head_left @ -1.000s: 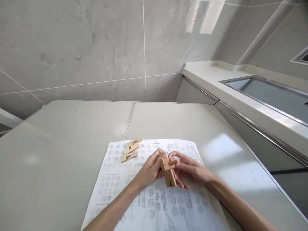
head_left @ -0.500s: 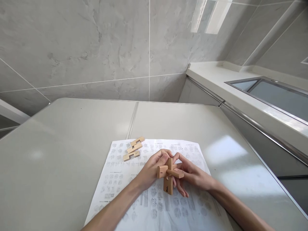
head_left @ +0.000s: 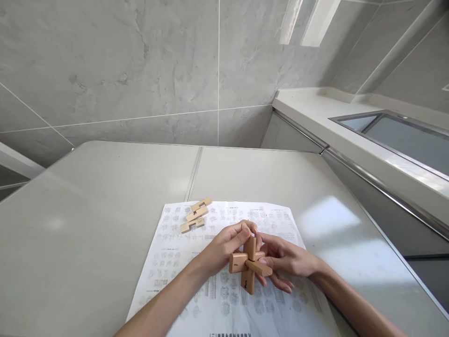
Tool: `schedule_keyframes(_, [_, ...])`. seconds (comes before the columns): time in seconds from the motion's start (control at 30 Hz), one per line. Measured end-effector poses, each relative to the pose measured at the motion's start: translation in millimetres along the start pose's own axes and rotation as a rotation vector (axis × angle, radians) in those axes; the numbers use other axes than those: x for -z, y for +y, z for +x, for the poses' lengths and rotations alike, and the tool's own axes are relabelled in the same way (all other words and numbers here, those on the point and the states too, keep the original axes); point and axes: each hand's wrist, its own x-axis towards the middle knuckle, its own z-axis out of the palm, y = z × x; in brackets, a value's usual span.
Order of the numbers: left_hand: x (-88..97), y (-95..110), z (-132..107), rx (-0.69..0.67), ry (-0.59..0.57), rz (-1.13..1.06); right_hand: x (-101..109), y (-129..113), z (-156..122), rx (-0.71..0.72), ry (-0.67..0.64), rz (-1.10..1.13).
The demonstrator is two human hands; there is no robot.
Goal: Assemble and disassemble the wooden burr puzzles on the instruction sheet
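Note:
Several interlocked notched wooden bars form a cross-shaped wooden puzzle (head_left: 248,266), held just above a printed sheet (head_left: 182,285). My left hand (head_left: 233,241) grips its top and left side, the thumb and fingers closed near the upright bar. On the right side, my right hand (head_left: 286,257) pinches the puzzle with thumb and index finger, while its lower fingers curl beneath. Dark marks show on the left bar and on the lower bar. The inner joints are hidden. Three loose notched wooden pieces (head_left: 197,214) lie on the sheet's upper left, beyond my left hand.
The sheet lies on a pale glossy table (head_left: 105,224) with a seam across it. A grey tiled wall (head_left: 140,70) rises behind. At right stands a white counter (head_left: 308,107) with a metal-framed sink (head_left: 382,112).
Both hands have shifted slightly toward me with the puzzle, which has tilted a little. My right thumb now presses nearer the right-hand bar. The loose pieces stay in place on the sheet.

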Motion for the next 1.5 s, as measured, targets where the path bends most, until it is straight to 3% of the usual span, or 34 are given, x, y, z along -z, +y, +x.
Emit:
schedule_keyframes(0.2, [-0.1, -2.4, -1.4, 0.042, 0.058, 0.092, -1.9, -3.7, -1.8, -0.079, -0.127, -0.006])
schedule_keyframes(0.33, [2.2, -3.3, 0.2, 0.134, 0.016, 0.104, -0.1, -2.2, 0.1, -0.046, -0.19, 0.032])
schedule_keyframes(0.43, [4.0, -6.1, 4.5, 0.163, 0.053, 0.104, 2.2, -0.5, 1.1, -0.009, -0.171, 0.051])
schedule_keyframes(0.5, [4.6, -8.4, 7.9, 0.131, 0.07, 0.075, 4.1, 1.1, 0.2, 0.03, -0.106, 0.077])
schedule_keyframes(0.63, [5.9, -11.4, 11.8, 0.033, 0.046, -0.037, 10.8, 3.7, -4.1, 0.181, 0.177, 0.176])
schedule_keyframes(0.8, [9.5, -13.2, 10.3, 0.062, 0.066, -0.044, 21.6, 0.0, -6.3, 0.376, 0.467, 0.277])
schedule_keyframes(0.93, [11.1, -13.8, 10.5, 0.079, 0.076, -0.058, 27.3, -2.3, -4.3, 0.448, 0.615, 0.375])
schedule_keyframes(1.13, [11.5, -13.3, 11.0, 0.09, 0.091, -0.054, 35.4, -0.5, -2.1, 0.496, 0.723, 0.48])
schedule_keyframes(1.5, [5.7, -8.2, 8.6, 0.108, 0.114, -0.02, 38.1, -1.6, -1.1, 0.513, 0.733, 0.612])
